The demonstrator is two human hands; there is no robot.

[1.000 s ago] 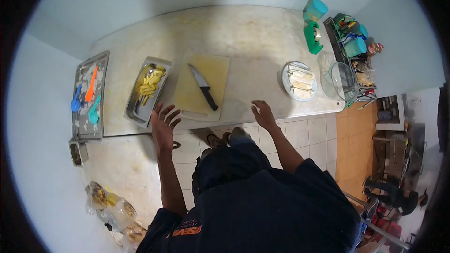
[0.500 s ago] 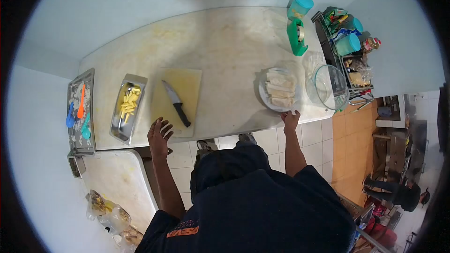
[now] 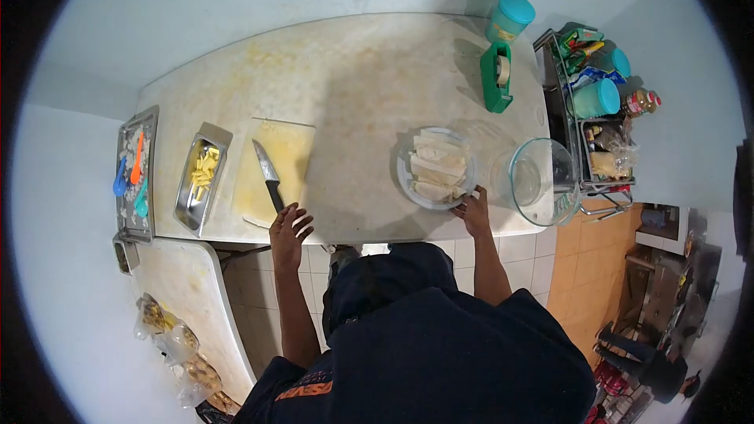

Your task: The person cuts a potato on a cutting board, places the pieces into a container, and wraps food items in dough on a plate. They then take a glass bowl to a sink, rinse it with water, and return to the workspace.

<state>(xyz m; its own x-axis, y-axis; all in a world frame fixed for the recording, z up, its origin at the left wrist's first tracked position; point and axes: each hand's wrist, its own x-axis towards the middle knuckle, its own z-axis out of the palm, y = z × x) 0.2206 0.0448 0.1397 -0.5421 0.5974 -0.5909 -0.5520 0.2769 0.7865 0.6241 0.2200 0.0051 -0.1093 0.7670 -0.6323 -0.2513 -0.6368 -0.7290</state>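
One long pale table (image 3: pixel 361 102) runs left to right across the view. On its left part lies a yellowed cutting board (image 3: pixel 293 159), long axis running away from the person. To its left, a steel pan (image 3: pixel 190 210) lies lengthwise the same way, its far end leaning slightly right. A clear glass bowl (image 3: pixel 543 180) stands right of the white plate (image 3: pixel 401 169), which sits near the table's front edge, between bowl and board.

The knife (image 3: pixel 269 175) lies on the board, tip pointing away and a little left, handle toward the person. The right hand (image 3: pixel 474 214), fingers curled in, has hold of the plate's near right rim. The left hand (image 3: pixel 290 234) is empty and loosely open, its fingers over the handle's near end in view; contact cannot be told. Several pale rolls (image 3: pixel 437 165) lie side by side on the plate, long axes crosswise, their right ends tipped slightly toward the person.

Compared with half a second ago, the gap between plate and bowl is wider, and the left hand has come closer to the knife handle.
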